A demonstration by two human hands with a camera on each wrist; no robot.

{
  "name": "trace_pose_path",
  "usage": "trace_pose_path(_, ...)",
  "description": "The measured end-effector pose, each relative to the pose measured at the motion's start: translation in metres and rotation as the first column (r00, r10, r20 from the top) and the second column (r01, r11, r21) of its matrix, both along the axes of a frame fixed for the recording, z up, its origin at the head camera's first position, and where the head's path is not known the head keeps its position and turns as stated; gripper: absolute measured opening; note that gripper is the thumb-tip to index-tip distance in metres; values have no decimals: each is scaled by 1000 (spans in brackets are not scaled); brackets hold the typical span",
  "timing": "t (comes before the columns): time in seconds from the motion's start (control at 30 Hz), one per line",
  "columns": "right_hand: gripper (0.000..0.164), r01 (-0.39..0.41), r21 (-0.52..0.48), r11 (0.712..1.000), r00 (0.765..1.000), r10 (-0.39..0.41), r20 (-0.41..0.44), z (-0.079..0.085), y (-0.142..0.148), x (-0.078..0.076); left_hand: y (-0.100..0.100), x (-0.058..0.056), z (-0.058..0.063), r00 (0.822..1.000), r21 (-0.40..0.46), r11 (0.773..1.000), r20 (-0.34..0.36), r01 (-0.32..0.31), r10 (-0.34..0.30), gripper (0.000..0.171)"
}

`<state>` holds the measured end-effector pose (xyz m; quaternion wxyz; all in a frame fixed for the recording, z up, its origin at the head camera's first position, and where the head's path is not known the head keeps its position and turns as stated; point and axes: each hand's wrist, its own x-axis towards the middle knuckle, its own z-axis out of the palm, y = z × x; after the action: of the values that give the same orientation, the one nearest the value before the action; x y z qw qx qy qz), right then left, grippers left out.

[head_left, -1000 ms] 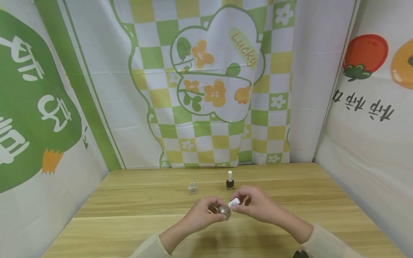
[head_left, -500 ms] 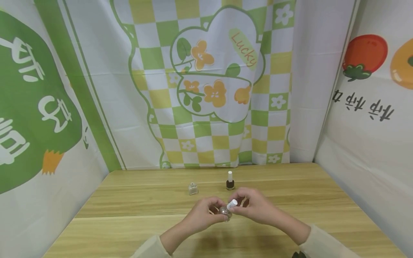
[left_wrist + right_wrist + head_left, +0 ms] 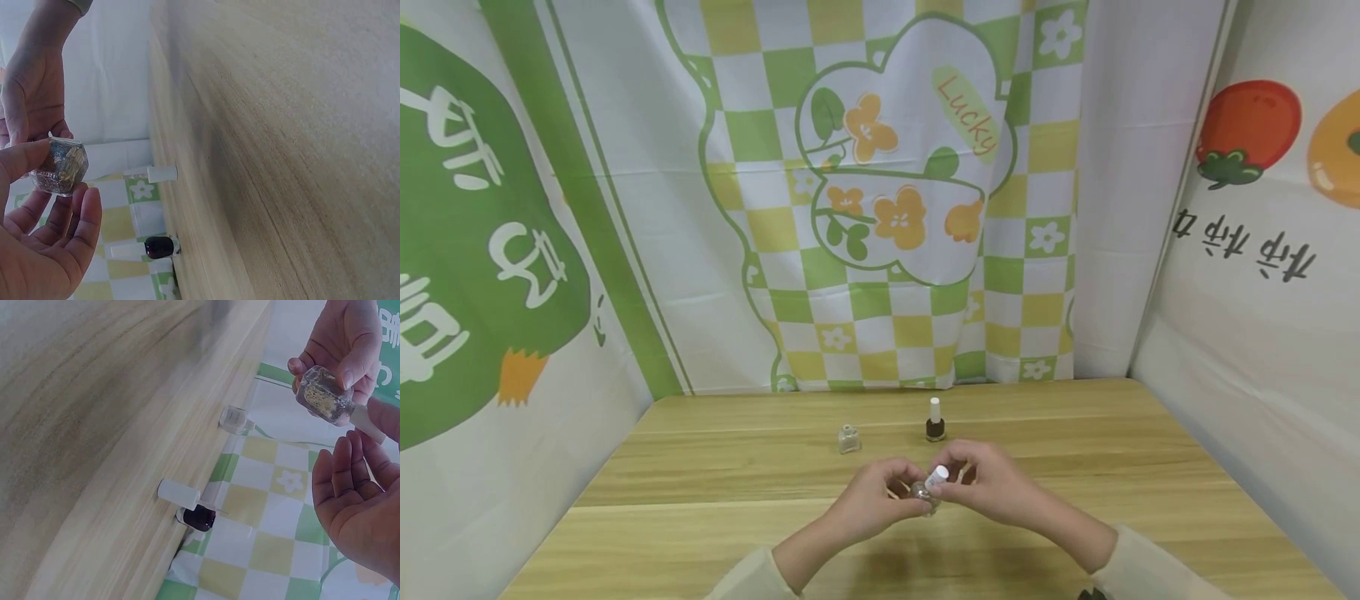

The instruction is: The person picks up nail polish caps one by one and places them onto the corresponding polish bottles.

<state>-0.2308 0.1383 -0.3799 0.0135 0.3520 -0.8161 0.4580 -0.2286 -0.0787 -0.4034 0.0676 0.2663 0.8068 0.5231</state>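
Observation:
My left hand [image 3: 874,502] holds a clear faceted nail polish bottle [image 3: 65,167] with gold and silver glitter inside, between thumb and fingers above the table. The white cap [image 3: 937,476] at the bottle's neck is pinched by my right hand [image 3: 996,485]. Cap and bottle lean together in the right wrist view, the cap end against the neck. Farther back stands a dark nail polish bottle [image 3: 935,422] with a white cap on. To its left sits a small clear bottle [image 3: 848,439] without a cap.
Another white cap [image 3: 179,494] stands on the wooden table [image 3: 715,467] with its thin brush pointing up; my right hand hides it in the head view. Patterned cloth [image 3: 887,333] hangs behind the table's back edge. A black object [image 3: 1092,594] shows at the bottom edge.
The white cap has swung from a strong rightward tilt to a steeper stance over the bottle's neck. My right hand has shifted slightly left and down; my left hand has barely moved.

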Motion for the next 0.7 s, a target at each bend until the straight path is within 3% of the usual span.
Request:
trace_pose_path(0.5, 10, 70, -59, 996, 995, -66, 74, -7, -5, 1, 0, 2, 1, 1000, 21, 1000, 20, -5, 5, 19)
trace_pose_path(0.7, 13, 129, -65, 989, 991, -126, 49, -13, -8, 1, 1, 1, 0, 1000, 24, 1000, 9, -19, 19, 19)
